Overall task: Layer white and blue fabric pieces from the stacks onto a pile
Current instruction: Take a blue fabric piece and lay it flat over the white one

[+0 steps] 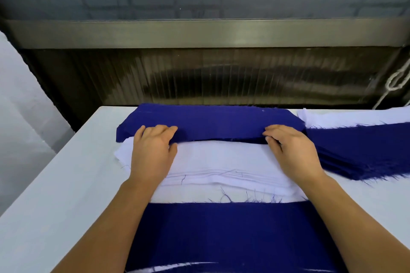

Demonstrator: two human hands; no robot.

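Fingers of left hand (pixel 153 153) and right hand (pixel 292 150) curl, gripping blue stack (pixel 210 121) edge | palms down, over white stack (pixel 221 162)

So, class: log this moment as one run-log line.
left hand: grips blue piece edge | right hand: grips same edge | white stack: beneath hands | pile: not identifiable

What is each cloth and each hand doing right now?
left hand: pinching the blue piece's near edge
right hand: pinching the same edge
blue piece: flat, near edge gripped
white stack: flat, under both hands
near blue fabric: lying flat
right blue stack: fanned, frayed edges
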